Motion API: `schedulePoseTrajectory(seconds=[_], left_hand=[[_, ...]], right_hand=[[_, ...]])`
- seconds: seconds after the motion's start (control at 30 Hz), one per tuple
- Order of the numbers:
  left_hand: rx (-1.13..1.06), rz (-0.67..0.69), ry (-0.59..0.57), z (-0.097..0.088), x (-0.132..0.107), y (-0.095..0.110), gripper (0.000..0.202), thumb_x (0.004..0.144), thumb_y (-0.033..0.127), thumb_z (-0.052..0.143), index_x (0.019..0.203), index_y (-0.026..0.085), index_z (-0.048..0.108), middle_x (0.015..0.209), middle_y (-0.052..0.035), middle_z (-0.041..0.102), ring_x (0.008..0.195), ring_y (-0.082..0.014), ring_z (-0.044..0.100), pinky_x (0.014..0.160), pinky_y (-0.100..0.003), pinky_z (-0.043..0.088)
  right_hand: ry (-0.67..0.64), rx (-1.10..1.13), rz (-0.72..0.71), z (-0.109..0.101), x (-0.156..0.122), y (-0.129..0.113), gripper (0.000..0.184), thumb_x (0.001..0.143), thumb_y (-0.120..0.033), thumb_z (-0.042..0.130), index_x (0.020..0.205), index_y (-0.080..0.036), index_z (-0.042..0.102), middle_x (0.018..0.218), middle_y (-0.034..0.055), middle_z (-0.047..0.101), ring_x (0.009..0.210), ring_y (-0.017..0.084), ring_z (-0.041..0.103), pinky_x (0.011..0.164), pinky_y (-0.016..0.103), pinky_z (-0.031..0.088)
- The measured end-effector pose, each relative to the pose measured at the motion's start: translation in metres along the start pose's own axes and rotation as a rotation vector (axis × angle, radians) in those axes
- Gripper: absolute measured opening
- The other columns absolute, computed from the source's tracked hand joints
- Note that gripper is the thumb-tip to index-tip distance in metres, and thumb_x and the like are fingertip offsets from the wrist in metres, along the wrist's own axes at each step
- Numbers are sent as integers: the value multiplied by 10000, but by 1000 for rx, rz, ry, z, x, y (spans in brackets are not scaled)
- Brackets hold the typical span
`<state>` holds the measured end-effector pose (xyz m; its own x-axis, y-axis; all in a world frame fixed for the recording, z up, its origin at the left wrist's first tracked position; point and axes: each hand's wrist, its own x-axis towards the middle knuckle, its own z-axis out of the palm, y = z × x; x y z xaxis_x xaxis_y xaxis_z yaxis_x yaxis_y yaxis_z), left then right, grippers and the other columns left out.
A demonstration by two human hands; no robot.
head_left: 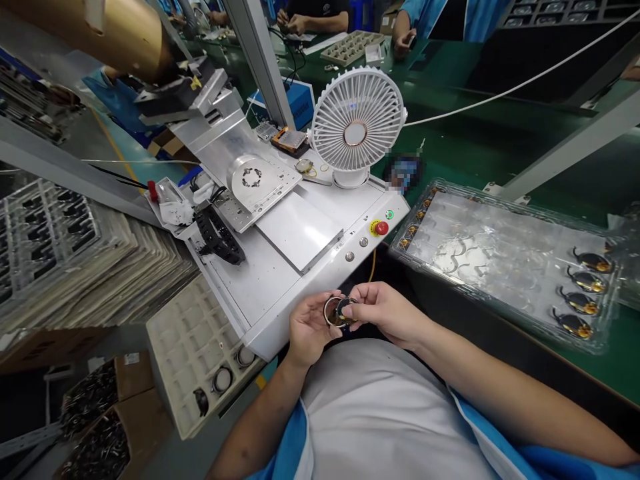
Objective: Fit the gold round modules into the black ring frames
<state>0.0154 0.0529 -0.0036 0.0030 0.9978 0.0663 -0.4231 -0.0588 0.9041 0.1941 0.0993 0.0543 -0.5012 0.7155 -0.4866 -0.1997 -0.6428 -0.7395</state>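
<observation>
Silver metal ring [332, 311] with dark centre, cradled in the curled left hand [313, 327], pinched by the right hand [386, 312], white metal machine housing [280, 300] seen just beyond

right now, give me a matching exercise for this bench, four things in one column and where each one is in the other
Things
1. round metal ring
2. red emergency stop button
3. dark gold-edged parts
4. two loose metal rings

Places
A. in the clear plastic tray
B. in the beige compartment tray
C. held between the left hand and the right hand
D. on the white machine's front panel

Right pairs: 1-C, 2-D, 3-A, 4-B
</observation>
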Motion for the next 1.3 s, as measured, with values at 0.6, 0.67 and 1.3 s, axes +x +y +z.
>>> schedulePoseTrajectory(seconds=[0.6,0.67,1.3], left_hand=[[57,78,42,-4,-1,-8,576,551,310,1020,1085,303,803,1094,-39,832,934,-228,813,825,-328,671],[62,75,57,-4,-1,-7,581,526,320,1028,1063,298,810,1070,-36,836,917,-227,814,810,-319,672],[135,134,139,-7,-8,-15,611,529,400,1019,1096,330,800,1080,-27,834,956,-226,810,851,-324,673]], right_hand=[[87,-130,-202,24,0,9,338,657,-195,695,867,-236,434,626,-92,582,534,106,568,510,212,401],[99,-131,-207,25,-1,7,333,647,-202,698,855,-235,440,620,-96,569,531,99,553,505,209,392],[58,-101,-78,15,4,8,432,625,-258,896,812,-202,511,599,-69,632,503,91,585,450,165,433]])
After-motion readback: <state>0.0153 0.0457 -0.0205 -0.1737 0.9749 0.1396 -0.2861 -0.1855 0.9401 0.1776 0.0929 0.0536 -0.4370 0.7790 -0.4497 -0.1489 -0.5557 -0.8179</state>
